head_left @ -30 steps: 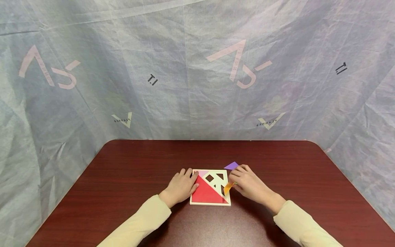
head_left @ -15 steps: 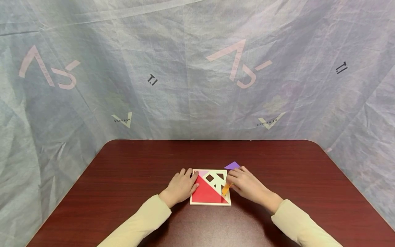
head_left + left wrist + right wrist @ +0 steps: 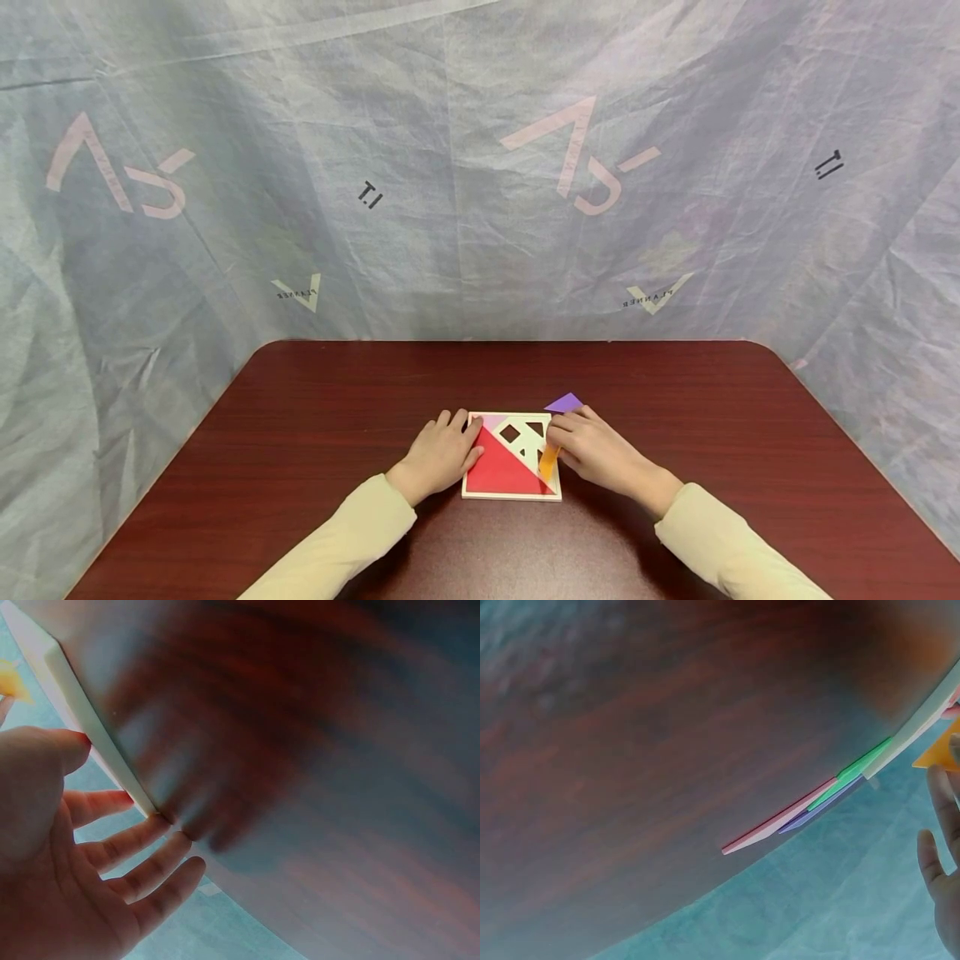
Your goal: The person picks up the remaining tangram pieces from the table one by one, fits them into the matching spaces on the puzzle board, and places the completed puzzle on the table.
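Observation:
A cream tangram tray lies on the table, with a red triangle over its near left half and a pink piece at its top left. Dark cut-outs show in its right part. My left hand rests at the tray's left edge, thumb and loosely straight fingers touching the side. Over the right side, my right hand pinches an orange tangram piece, which stands tilted above the tray. Fingers hide its upper end. Just beyond that hand lies a purple piece, partly covered.
The right wrist view shows a pink-red piece, a green piece and a purple piece lying close together beside the tray. The dark red table extends around, with a grey cloth hanging behind its far edge.
My right hand has shifted slightly left, bringing the orange piece further over the tray and more upright. The left hand and the tray stay put.

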A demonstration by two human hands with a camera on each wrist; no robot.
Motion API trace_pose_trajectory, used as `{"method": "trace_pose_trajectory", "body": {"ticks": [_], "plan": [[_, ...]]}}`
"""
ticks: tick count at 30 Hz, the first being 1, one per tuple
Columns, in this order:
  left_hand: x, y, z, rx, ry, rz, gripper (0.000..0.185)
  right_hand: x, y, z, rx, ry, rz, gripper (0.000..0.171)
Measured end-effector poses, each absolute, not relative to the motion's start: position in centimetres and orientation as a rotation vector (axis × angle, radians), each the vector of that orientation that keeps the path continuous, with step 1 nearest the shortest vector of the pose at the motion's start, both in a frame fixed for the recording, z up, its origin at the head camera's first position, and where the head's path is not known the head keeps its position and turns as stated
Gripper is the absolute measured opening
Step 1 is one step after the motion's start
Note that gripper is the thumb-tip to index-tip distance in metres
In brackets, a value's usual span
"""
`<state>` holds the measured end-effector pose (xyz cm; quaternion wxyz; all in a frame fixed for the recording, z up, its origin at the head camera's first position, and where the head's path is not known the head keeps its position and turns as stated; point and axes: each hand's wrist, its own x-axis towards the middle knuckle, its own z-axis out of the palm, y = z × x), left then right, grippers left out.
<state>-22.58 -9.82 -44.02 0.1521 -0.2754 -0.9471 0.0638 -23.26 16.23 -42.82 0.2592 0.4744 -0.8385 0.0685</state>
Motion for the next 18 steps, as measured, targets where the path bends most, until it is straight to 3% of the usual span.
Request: {"method": "trace_pose_trajectory", "body": {"ticks": [18], "plan": [[-22.65,-9.81,-44.04,-0.788,-2.76,0.176,0.044,-23.46,15.53,-42.73,1.288,-2.235,0.115,0.02]]}}
